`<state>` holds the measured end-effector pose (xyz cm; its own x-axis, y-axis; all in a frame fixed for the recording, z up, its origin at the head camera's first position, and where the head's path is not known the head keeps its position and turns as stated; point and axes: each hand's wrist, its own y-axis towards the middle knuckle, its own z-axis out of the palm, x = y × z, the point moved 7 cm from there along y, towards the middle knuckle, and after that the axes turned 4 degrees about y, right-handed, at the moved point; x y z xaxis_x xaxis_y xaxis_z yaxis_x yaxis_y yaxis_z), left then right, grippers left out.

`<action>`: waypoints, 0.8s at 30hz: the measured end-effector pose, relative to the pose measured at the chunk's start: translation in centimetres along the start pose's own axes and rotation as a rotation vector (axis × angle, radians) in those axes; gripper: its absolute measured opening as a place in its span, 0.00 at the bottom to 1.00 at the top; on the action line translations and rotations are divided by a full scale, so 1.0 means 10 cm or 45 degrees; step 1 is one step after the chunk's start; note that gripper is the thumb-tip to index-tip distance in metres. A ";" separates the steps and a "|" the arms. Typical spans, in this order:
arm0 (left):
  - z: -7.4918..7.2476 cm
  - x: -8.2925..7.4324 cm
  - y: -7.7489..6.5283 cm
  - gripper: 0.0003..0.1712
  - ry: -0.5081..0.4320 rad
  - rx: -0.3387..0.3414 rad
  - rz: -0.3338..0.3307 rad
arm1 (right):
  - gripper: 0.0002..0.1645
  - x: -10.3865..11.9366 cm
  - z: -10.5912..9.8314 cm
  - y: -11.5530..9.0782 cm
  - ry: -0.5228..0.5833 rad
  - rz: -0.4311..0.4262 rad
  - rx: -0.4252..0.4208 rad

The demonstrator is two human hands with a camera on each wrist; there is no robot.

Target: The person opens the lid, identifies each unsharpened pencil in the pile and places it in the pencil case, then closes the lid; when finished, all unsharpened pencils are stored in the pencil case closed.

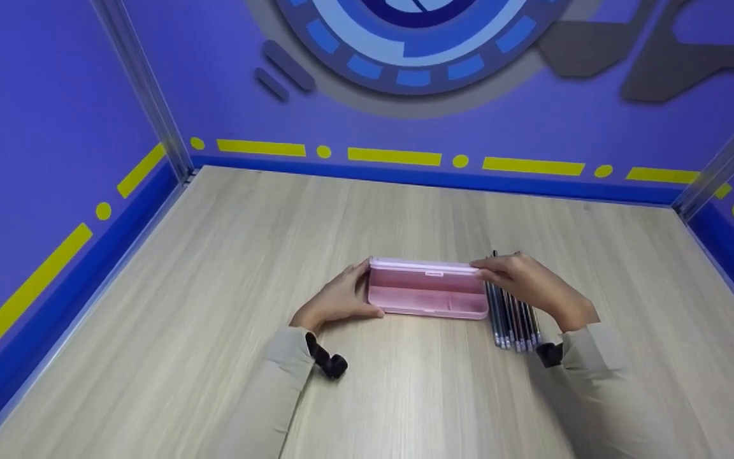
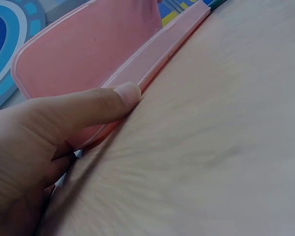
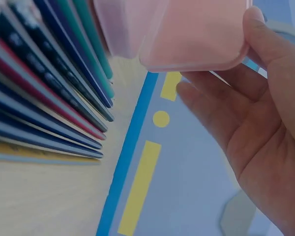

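A pink pencil case (image 1: 411, 301) lies on the table with its hinged lid (image 1: 399, 263) raised at the back; its pink inside and a low divider show. My left hand (image 1: 338, 298) grips the left end, the thumb along the front edge, as the left wrist view also shows of the case wall (image 2: 147, 59). With thumb and fingers my right hand (image 1: 536, 287) pinches the right end of the lid, seen again in the right wrist view as a rounded lid corner (image 3: 201, 37). Several pencils (image 1: 515, 325) lie side by side right of the case, partly behind that hand.
The wood-grain table (image 1: 246, 255) meets blue printed walls (image 1: 214, 102) at the back and both sides. Metal posts (image 1: 150, 89) stand at its back corners. A black strap with a camera (image 1: 332, 364) sits at each wrist.
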<state>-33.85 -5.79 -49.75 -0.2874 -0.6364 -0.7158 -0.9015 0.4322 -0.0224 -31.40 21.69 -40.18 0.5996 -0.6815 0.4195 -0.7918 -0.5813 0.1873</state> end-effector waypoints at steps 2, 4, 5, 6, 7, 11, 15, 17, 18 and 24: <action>-0.01 -0.02 0.02 0.68 0.000 0.001 0.014 | 0.16 -0.01 0.00 -0.01 0.014 0.015 -0.026; -0.01 -0.02 0.02 0.68 0.005 0.000 0.025 | 0.16 -0.03 0.00 -0.01 0.029 0.042 -0.049; -0.02 -0.02 0.02 0.67 0.001 0.000 0.034 | 0.17 -0.04 0.00 -0.01 0.042 0.059 -0.057; -0.02 -0.02 0.02 0.67 -0.003 0.002 0.036 | 0.17 -0.04 0.01 -0.01 0.054 0.076 -0.062; -0.01 -0.01 0.02 0.66 -0.001 0.001 0.040 | 0.18 -0.05 0.01 0.00 0.067 0.090 -0.068; -0.02 0.01 0.00 0.65 0.000 -0.002 0.032 | 0.19 -0.09 0.01 0.01 0.145 0.134 -0.118; -0.02 0.01 0.00 0.66 0.005 -0.006 0.019 | 0.19 -0.11 -0.03 0.02 0.220 0.155 -0.215; -0.03 0.01 -0.01 0.66 0.006 -0.004 0.014 | 0.19 -0.13 -0.05 0.02 0.247 0.174 -0.254; -0.02 0.00 -0.01 0.66 0.002 -0.003 0.013 | 0.19 -0.14 -0.06 0.02 0.257 0.188 -0.277; -0.02 0.00 -0.01 0.65 0.006 -0.001 0.021 | 0.24 -0.25 -0.09 0.01 0.400 0.334 -0.402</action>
<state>-33.87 -5.97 -49.63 -0.3041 -0.6321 -0.7127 -0.8969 0.4422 -0.0096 -33.09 23.72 -40.37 0.3505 -0.5918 0.7259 -0.9365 -0.2128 0.2787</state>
